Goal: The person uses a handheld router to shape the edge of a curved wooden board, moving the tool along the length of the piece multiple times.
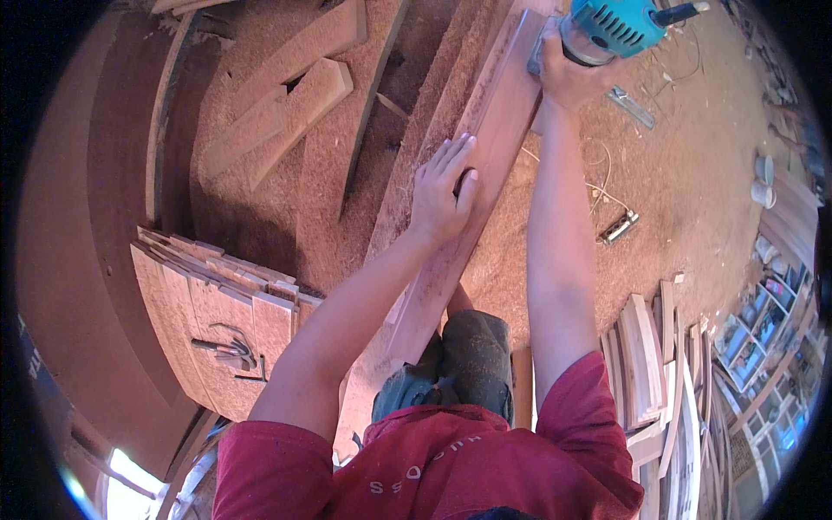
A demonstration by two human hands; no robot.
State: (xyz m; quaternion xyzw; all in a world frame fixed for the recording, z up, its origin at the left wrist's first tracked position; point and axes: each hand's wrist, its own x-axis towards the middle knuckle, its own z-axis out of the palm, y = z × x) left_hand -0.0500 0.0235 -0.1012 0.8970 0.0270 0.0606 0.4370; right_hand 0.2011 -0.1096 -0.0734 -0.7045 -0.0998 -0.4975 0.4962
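My right hand [574, 80] is wrapped round the lower body of a corded router [614, 26] with a teal, vented motor housing. The router lies tilted at the far end of a long reddish-brown board [503, 113], its flat base by the board's edge. Just what the base touches is hidden behind my fingers. Nearer to me, my left hand [444, 192] rests on the board's left side, fingers stretched out, thumb apart, holding nothing. The board slants from my legs up to the far right.
Offcut planks [299, 121] lie in sawdust on the left. Hex keys [232, 351] rest on a stack of boards [178, 303]. On the sawdust-covered floor to the right are a metal-bodied tool [618, 227] and a cord [598, 186]. Upright wood strips [637, 364] stand at the near right.
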